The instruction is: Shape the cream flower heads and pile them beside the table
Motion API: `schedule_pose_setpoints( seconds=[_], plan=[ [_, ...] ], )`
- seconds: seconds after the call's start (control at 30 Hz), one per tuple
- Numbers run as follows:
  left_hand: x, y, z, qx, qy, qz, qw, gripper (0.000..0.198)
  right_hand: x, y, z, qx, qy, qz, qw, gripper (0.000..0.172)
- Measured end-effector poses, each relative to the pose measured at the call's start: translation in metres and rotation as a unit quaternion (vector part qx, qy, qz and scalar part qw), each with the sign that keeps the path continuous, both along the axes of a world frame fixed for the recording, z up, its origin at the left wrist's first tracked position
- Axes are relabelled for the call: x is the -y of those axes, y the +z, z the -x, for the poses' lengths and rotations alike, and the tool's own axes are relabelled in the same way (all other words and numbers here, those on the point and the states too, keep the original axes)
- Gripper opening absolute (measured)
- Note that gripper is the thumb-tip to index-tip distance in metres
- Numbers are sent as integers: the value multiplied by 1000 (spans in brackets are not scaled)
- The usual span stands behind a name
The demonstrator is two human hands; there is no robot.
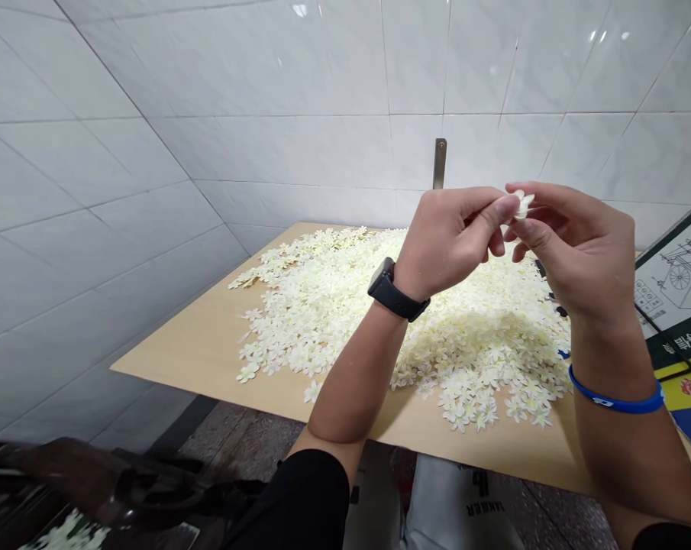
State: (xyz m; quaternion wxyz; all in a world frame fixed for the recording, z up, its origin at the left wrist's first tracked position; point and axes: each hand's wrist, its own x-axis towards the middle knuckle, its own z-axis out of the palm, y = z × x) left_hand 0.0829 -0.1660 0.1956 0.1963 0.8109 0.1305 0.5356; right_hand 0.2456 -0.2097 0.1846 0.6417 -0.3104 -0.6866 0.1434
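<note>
Raised over the table, my left hand point(456, 238) and my right hand point(591, 248) meet fingertip to fingertip. Both are closed in a pinch around a small white artificial flower point(524, 203), whose petals show between the thumbs and forefingers. How its parts sit inside the fingers is partly hidden. Below them spreads a large heap of loose cream-white flower heads point(334, 305), with a mound of them point(494, 351) under my right hand. A black watch point(399, 292) is on my left wrist and a blue band point(617, 399) on my right.
The tan tabletop point(179, 359) stands against a tiled wall point(299, 145) with a metal bracket point(440, 163). At right leans a printed panel point(686, 267) with a black wire piece point(674, 373). Dark blurred equipment point(150, 489) and more white flowers point(64, 533) are at lower left.
</note>
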Motion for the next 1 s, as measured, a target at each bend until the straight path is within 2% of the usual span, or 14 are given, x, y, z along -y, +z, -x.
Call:
schedule_pose_setpoints(
  seconds=[0.1,0.23,0.33,0.47,0.57,0.7,0.8,0.9,1.0],
  plan=[
    [1,1,-3,-14,-36,12,999,46,0,1,2,-23,-8,-14,1000,24],
    [0,1,-4,-7,-73,54,996,26,-4,-1,0,-16,56,-27,998,36],
    [-1,0,-5,31,-84,67,994,17,-5,-2,-2,-8,72,-25,997,38],
    [1,-2,-6,34,-52,63,996,30,-5,-4,-4,-12,70,-5,997,33],
    [4,-2,-8,53,-48,77,994,42,-6,-5,-5,0,65,-23,998,31],
    [6,-2,-12,84,-40,102,990,46,-10,-6,-6,-2,57,-32,998,28],
    [2,-5,-15,92,-50,103,989,36,-12,-6,-5,-23,33,-34,999,27],
    [-5,-8,-17,96,-61,99,989,14,-11,-6,-4,-45,11,-33,998,28],
    [-9,-10,-19,101,-48,87,990,11,-10,-4,-2,-54,-6,-36,998,27]
  ],
)
